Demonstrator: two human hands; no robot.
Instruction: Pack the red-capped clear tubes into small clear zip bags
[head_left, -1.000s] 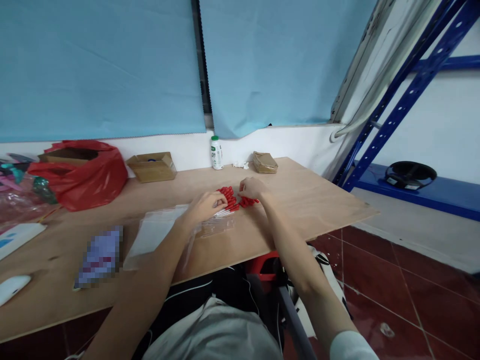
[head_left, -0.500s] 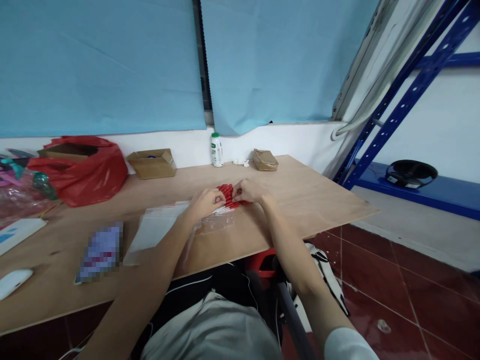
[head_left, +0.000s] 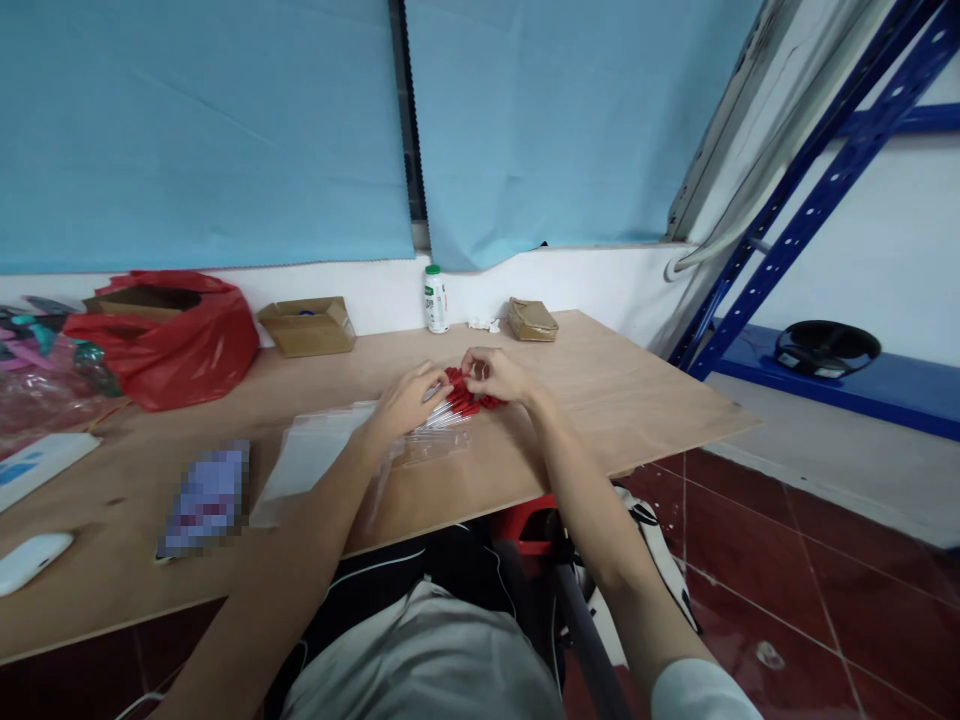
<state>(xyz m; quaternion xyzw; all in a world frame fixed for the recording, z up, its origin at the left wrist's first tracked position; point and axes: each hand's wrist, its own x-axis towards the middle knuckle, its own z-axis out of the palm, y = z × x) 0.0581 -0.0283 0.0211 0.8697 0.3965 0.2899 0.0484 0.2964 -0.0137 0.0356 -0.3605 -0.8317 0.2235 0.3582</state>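
Note:
A bunch of thin clear pens with red caps (head_left: 459, 398) lies on the wooden table (head_left: 600, 390) in front of me. My left hand (head_left: 405, 400) has its fingers curled around the clear barrels of the bunch. My right hand (head_left: 496, 375) is pinched on the red capped ends from the right side. The two hands nearly touch over the bunch. Clear plastic bags (head_left: 315, 455) lie flat under and to the left of my left wrist.
At the back stand a red plastic bag with a carton (head_left: 169, 335), an open cardboard box (head_left: 306, 326), a small white bottle (head_left: 434, 299) and a brown packet (head_left: 531, 320). A white mouse (head_left: 34, 560) lies at the left. Blue shelving (head_left: 810, 190) rises at the right.
My hands have drawn closer together, gathering the red-capped pens into a tighter bunch and lifting them slightly. The view shifted a little.

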